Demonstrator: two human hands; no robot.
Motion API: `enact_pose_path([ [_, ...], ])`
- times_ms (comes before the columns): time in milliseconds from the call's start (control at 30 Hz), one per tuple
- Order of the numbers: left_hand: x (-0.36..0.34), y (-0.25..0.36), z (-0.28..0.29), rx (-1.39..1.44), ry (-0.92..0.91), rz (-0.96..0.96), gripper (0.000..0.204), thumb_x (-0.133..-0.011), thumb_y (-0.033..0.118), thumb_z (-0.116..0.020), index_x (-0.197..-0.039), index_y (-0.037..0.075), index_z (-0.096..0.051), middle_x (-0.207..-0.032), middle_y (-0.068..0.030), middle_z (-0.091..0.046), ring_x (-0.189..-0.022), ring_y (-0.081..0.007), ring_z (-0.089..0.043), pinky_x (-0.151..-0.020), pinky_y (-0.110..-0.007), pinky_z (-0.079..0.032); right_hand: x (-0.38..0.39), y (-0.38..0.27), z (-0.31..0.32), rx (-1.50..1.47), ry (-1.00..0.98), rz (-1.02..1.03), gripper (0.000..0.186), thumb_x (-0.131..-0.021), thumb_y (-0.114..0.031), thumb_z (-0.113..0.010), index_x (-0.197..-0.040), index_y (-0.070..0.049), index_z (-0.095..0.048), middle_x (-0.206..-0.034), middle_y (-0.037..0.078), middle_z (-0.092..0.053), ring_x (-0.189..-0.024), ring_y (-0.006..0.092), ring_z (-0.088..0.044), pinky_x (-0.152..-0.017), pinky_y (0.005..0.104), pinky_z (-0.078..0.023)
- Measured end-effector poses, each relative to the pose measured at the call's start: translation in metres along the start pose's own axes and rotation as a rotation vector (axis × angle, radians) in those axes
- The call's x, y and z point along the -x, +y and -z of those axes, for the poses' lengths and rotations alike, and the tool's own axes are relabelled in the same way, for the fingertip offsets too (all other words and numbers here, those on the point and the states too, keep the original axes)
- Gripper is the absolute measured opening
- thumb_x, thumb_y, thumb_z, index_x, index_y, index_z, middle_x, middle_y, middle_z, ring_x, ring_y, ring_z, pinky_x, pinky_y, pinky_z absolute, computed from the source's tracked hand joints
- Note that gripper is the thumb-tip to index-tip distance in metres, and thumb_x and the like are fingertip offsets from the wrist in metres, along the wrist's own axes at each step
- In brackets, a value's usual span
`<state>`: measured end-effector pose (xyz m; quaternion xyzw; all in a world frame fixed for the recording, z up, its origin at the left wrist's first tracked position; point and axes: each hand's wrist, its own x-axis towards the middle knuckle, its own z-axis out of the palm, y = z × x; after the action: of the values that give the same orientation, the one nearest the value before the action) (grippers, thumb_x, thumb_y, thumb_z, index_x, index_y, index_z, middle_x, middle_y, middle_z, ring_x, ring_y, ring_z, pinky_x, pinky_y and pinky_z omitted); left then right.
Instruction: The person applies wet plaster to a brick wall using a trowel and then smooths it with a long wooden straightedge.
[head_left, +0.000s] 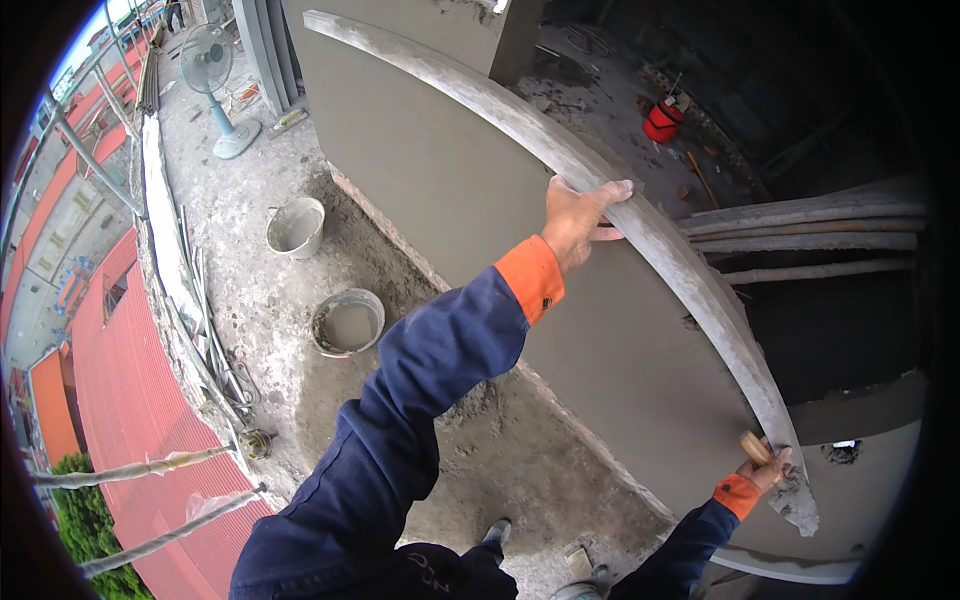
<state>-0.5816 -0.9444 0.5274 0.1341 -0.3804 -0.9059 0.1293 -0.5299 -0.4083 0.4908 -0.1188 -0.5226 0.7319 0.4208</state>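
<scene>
A long pale straightedge board (490, 98), crusted with dried mortar, runs slantwise from the upper middle to the lower right. It lies along the edge of a smooth grey plastered wall face (440, 170). My left hand (580, 218) grips the board near its middle, thumb over the upper side. Toward the board's lower end, my right hand (766, 470) is closed round a tool with a round wooden handle (755, 448). The working part of that tool is hidden or blends with grey mortar (795, 492) at the board's end.
Two mortar buckets (296, 228) stand on the rough concrete floor at the left, near a standing fan (222, 120). Metal railing poles (100, 160) line the drop to red roofs. Beyond the wall are a red bucket (662, 122) and several long poles (810, 222). My shoe (500, 530) shows below.
</scene>
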Motion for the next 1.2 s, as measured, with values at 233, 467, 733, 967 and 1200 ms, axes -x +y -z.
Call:
enact_pose_path([
  [233, 0.001, 0.001, -0.002, -0.032, 0.017, -0.029, 0.067, -0.07, 0.014, -0.078, -0.109, -0.01, -0.028, -0.101, -0.0255, -0.048, -0.089, -0.0302, -0.058, -0.062, -0.039, -0.06, 0.0, 0.001, 0.003, 0.033, -0.014, -0.009, 0.062, -0.085, -0.025, -0.066, -0.127, -0.007, -0.024, -0.101, 0.018, -0.055, -0.079, 0.0273, -0.062, -0.075, 0.042, -0.056],
  [467, -0.011, -0.008, 0.0, -0.079, 0.051, -0.044, 0.065, -0.071, 0.014, -0.077, -0.107, -0.01, -0.03, -0.095, -0.0216, -0.052, -0.081, -0.0255, -0.06, -0.059, -0.039, -0.06, 0.016, -0.006, -0.013, 0.009, 0.013, 0.032, 0.066, -0.084, -0.027, -0.067, -0.129, -0.011, -0.022, -0.113, 0.017, -0.05, -0.084, 0.0272, -0.061, -0.076, 0.0415, -0.055],
  [733, -0.03, -0.017, 0.008, -0.144, -0.178, 0.015, 0.04, -0.083, 0.017, -0.066, -0.115, -0.002, -0.053, -0.106, -0.0194, -0.056, -0.094, -0.0316, -0.06, -0.084, -0.043, -0.055, 0.033, 0.007, -0.023, -0.335, 0.215, -0.046, 0.066, -0.08, -0.012, -0.071, -0.131, -0.015, -0.028, -0.103, 0.009, -0.051, -0.085, 0.0222, -0.056, -0.08, 0.0445, -0.053],
  [967, -0.034, -0.013, 0.004, -0.097, -0.083, 0.081, 0.046, -0.082, 0.016, -0.068, -0.112, -0.011, -0.046, -0.114, -0.0225, -0.051, -0.106, -0.0332, -0.054, -0.092, -0.046, -0.051, 0.033, -0.003, -0.04, -0.431, 0.356, -0.087, 0.052, -0.076, -0.013, -0.076, -0.112, -0.01, -0.039, -0.106, 0.009, -0.052, -0.097, 0.0243, -0.055, -0.083, 0.0433, -0.05],
  [1200, -0.029, -0.013, 0.003, -0.11, -0.117, 0.084, 0.048, -0.082, 0.017, -0.068, -0.114, -0.011, -0.044, -0.116, -0.0238, -0.05, -0.108, -0.0335, -0.053, -0.093, -0.046, -0.051, 0.038, -0.017, -0.045, -0.507, 0.411, -0.11, 0.064, -0.069, -0.004, -0.077, -0.123, -0.007, -0.044, -0.115, 0.011, -0.054, -0.105, 0.0249, -0.054, -0.094, 0.0387, -0.044],
])
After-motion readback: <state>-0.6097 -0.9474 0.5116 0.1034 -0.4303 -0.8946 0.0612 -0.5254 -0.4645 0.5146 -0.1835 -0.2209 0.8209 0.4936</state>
